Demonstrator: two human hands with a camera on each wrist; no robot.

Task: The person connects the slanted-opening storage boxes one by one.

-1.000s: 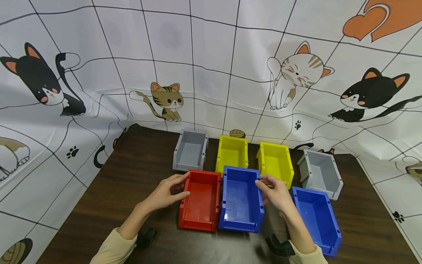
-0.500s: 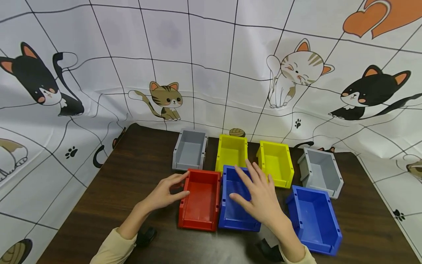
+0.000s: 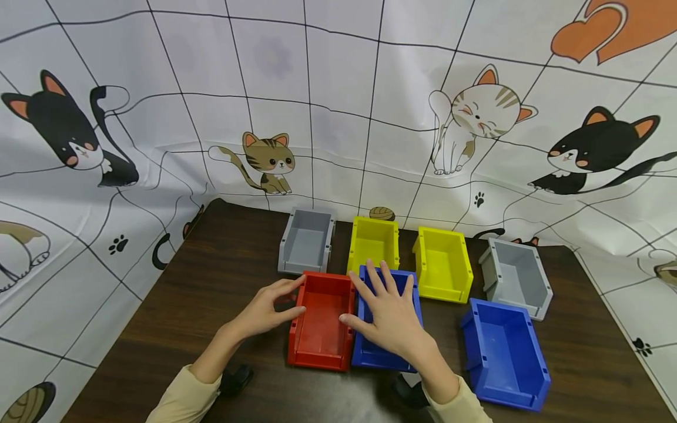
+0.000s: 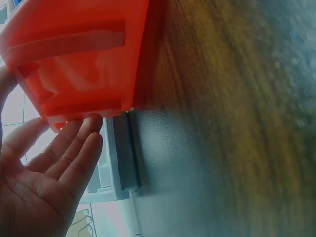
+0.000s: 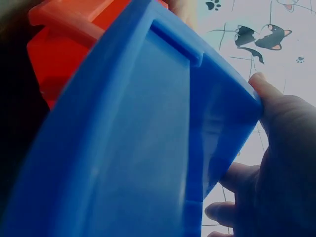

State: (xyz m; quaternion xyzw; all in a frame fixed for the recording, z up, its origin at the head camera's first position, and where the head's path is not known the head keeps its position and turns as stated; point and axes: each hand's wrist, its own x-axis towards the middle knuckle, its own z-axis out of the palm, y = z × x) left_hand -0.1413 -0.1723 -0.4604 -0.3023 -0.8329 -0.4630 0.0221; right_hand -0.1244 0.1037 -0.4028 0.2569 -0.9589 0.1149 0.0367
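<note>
A red storage bin (image 3: 321,320) stands at the middle of the table, its low front towards me. My left hand (image 3: 261,308) is at its left side, thumb at the rim, forefinger by the back corner. In the left wrist view its fairly straight fingers touch the outside of the bin (image 4: 79,74). Directly right of the red bin stands a blue storage bin (image 3: 370,352). Spread wide, my right hand (image 3: 390,317) hovers over it and hides much of its inside; the thumb reaches the red bin's right rim. Contact there is unclear.
Behind stand a grey bin (image 3: 305,241), two yellow bins (image 3: 372,238) (image 3: 443,264) and another grey bin (image 3: 517,276) at right. A second blue bin (image 3: 505,352) stands to the right of my right forearm. A cat-print curtain (image 3: 338,117) hangs behind the dark wooden table (image 3: 222,258).
My right hand has left the right rim of the middle blue bin, spread its fingers and moved left over that bin towards the red one. My left hand stays at the red bin.
</note>
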